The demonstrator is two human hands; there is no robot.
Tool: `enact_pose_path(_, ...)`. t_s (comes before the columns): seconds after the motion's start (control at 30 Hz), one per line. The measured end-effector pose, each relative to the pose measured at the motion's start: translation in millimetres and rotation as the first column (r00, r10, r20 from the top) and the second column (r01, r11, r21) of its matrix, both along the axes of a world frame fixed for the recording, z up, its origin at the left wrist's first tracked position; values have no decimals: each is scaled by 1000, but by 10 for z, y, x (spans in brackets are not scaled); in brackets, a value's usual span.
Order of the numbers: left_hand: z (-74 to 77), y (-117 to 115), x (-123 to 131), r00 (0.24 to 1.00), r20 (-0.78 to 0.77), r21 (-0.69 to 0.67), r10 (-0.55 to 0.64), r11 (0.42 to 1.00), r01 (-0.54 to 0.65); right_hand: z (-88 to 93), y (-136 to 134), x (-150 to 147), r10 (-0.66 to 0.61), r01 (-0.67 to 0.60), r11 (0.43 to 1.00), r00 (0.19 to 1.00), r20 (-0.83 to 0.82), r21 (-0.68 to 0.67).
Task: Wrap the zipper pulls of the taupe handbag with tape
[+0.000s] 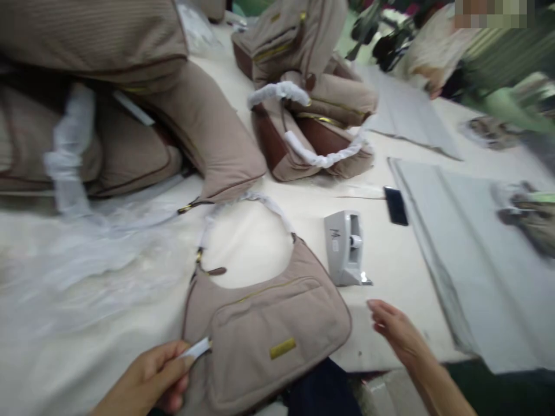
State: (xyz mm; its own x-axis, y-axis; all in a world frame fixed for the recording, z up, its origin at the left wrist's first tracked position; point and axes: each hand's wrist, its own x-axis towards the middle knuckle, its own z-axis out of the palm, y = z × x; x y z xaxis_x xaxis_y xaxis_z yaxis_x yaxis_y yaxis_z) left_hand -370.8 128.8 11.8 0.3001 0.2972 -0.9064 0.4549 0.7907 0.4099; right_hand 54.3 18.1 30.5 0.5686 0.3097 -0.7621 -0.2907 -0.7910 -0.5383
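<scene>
A beige shoulder bag (269, 329) with a gold zip and a small gold label lies flat on the white table (390, 271) in front of me. Its strap is wrapped in white foam. My left hand (151, 375) is at the bag's lower left corner, fingers pinched on a small white tab (197, 348) at the zip's end. My right hand (396, 329) hovers just right of the bag, fingers stretched out and holding nothing, below a grey tape dispenser (344, 248).
A black phone (395, 205) lies behind the dispenser. Several more beige and brown bags (312, 115) are piled at the back and left, with clear plastic wrapping (78, 254). Grey sheets (468, 254) cover the table's right side. Another person's arm (437, 52) is far right.
</scene>
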Motion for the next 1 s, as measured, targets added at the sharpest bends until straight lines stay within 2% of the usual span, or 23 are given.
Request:
enact_pose_path(0.03,53,12,21,999,14,42,45,998,-45,90,24,-7,-28,26,999,996,81,31)
enact_pose_path(0.07,100,29,43,997,12,42,80,996,-81,184,84,-41,-22,16,997,996,87,71)
enact_pose_path(0.13,161,58,78,994,17,36,107,994,-108,379,287,-254,91,-88,988,996,-20,129)
enact_pose_path(0.2,188,55,91,993,26,46,119,992,-120,566,536,-688,240,-214,967,945,-223,137)
enact_pose_path(0.27,193,20,86,990,38,85,135,987,-138,682,772,-1251,402,-355,916,813,-422,189)
enact_pose_path(0.37,195,-37,77,989,65,146,133,979,-141,635,1046,-1982,592,-556,793,604,-534,250)
enact_pose_path(0.43,200,-56,79,990,77,175,121,976,-133,521,1161,-2260,661,-658,720,551,-509,223)
enact_pose_path(0.53,193,-67,81,989,79,202,126,969,-140,393,1264,-2423,705,-734,664,550,-448,143)
enact_pose_path(0.77,124,-99,61,993,93,344,68,934,-96,410,1401,-2585,728,-795,606,550,-409,11)
enact_pose_path(1.0,184,-125,58,998,52,421,29,906,-48,317,1402,-2679,742,-813,579,557,-373,-62)
